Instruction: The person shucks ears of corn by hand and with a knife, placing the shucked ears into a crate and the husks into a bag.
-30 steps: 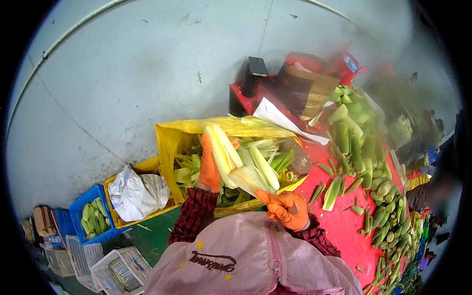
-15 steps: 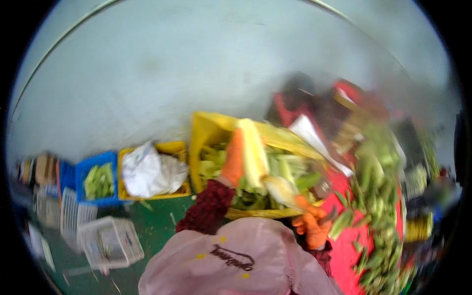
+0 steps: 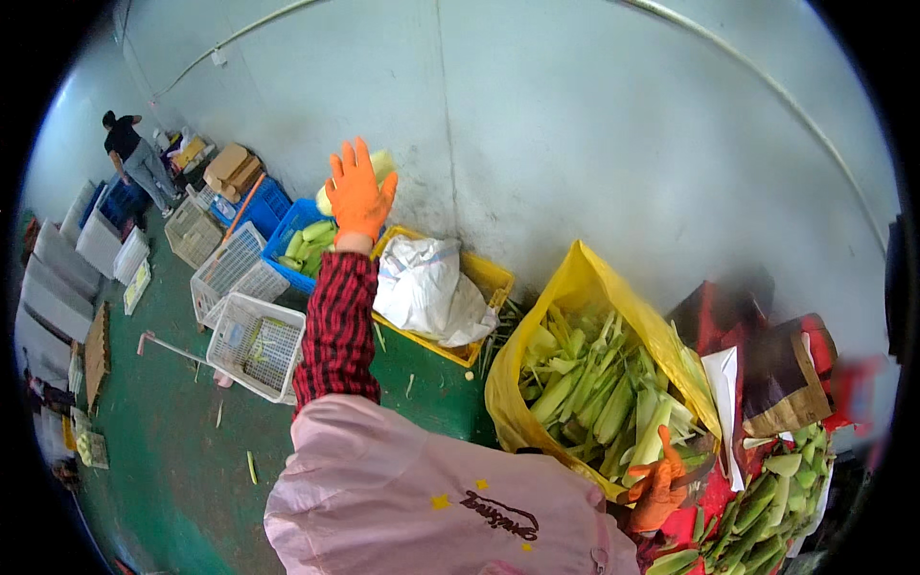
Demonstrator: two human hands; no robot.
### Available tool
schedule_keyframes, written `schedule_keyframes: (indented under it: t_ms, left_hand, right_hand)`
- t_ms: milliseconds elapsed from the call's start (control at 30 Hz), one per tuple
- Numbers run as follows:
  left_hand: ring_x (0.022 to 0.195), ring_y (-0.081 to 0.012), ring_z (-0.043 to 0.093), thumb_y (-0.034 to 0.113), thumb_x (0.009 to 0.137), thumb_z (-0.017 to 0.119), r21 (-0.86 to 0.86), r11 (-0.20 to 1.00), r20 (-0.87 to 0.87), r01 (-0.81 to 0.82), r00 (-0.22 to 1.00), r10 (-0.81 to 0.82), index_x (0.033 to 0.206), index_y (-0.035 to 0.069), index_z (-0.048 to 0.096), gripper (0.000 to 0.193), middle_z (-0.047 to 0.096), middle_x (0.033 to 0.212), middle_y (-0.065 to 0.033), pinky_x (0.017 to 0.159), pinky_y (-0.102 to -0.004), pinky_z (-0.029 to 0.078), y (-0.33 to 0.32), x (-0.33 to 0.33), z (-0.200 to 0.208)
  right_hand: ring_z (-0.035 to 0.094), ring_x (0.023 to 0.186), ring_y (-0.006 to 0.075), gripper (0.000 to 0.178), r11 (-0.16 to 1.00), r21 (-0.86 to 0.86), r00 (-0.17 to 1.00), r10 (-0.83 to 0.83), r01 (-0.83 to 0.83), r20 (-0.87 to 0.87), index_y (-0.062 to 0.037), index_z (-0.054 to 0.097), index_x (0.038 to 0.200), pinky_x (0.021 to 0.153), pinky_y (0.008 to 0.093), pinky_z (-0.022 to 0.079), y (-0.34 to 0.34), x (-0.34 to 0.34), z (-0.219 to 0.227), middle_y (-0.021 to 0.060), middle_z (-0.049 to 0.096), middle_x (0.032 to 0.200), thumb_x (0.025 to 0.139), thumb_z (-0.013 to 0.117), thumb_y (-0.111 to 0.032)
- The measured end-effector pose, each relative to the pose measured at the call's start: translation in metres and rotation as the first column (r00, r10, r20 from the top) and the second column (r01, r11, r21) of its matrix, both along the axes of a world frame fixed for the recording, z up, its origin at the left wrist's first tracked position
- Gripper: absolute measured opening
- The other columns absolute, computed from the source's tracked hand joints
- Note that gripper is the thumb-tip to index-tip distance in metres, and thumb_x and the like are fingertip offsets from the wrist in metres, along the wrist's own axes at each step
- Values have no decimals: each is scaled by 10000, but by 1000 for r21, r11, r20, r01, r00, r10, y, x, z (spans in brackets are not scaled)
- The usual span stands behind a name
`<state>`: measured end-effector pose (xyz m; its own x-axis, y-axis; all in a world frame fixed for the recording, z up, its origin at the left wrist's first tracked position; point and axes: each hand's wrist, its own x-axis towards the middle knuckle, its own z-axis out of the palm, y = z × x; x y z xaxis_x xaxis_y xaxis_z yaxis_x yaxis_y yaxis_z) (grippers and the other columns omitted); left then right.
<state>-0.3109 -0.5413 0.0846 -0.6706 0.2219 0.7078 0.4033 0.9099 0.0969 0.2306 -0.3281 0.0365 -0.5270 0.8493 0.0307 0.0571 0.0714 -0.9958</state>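
My left hand (image 3: 359,192), in an orange glove with a red plaid sleeve, is stretched out to the left with its fingers spread. A pale peeled corn cob (image 3: 384,163) shows just beyond the fingertips, above the blue crate (image 3: 280,233) of green corn ears. My right hand (image 3: 659,489), also gloved in orange, sits low at the near rim of the yellow sack (image 3: 575,287) full of green husks. Its fingers are half hidden among the husks, so its grip is unclear.
A yellow crate (image 3: 489,278) holds a white plastic bag (image 3: 426,292). White wire baskets (image 3: 254,340) stand on the green floor. A red table (image 3: 714,498) with corn ears (image 3: 776,503) lies at the right. Another person (image 3: 134,158) works far left by cardboard boxes (image 3: 230,165).
The view has swung to the left. My left hand rose from the yellow sack and reached out over the crates, fingers now spread, with the cob past them. The right hand stayed low by the sack.
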Motion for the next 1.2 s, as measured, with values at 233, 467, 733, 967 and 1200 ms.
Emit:
schedule_keyframes:
  t_ms: [233,467,733,967,1200]
  left_hand:
    - [1278,-322,514,390,923,624,452,731,570,511,465,-678,1386,84,526,563,551,1383,-165,1082,-397,396,138,145,-67]
    - [1237,-329,542,358,934,596,659,0,339,752,-298,-892,1381,67,526,537,581,1328,-183,1058,-403,412,272,359,-118]
    - [1250,-185,535,113,978,574,917,158,396,366,-798,-453,1345,-33,545,396,570,1364,-126,1068,-306,401,289,479,-141]
    - [1210,-192,570,129,954,613,788,60,560,612,-674,-481,1276,1,621,346,629,1293,-128,1041,-300,419,283,575,-140]
    - [1168,-179,592,126,958,617,748,195,629,635,-582,-515,1272,-37,609,354,625,1292,-146,1012,-297,448,264,588,-127]
  right_hand:
    - [433,408,84,567,996,-73,985,36,-49,-168,114,617,1143,408,235,359,14,38,-71,135,662,654,967,551,-421]
    - [401,452,85,687,835,-550,980,-122,15,-158,45,516,1352,427,248,320,-50,100,-24,38,694,757,990,379,-523]
    - [407,405,72,461,597,-714,566,-752,366,-338,50,611,1240,399,207,331,-69,186,-65,72,719,752,1002,456,-313]
    - [492,457,82,391,325,-334,350,-937,885,17,-24,667,1184,407,231,385,-63,370,-74,66,727,853,957,538,-315]
    - [678,814,267,560,168,102,106,-888,980,447,-82,615,1273,726,390,517,40,559,-131,141,718,1015,821,685,-405]
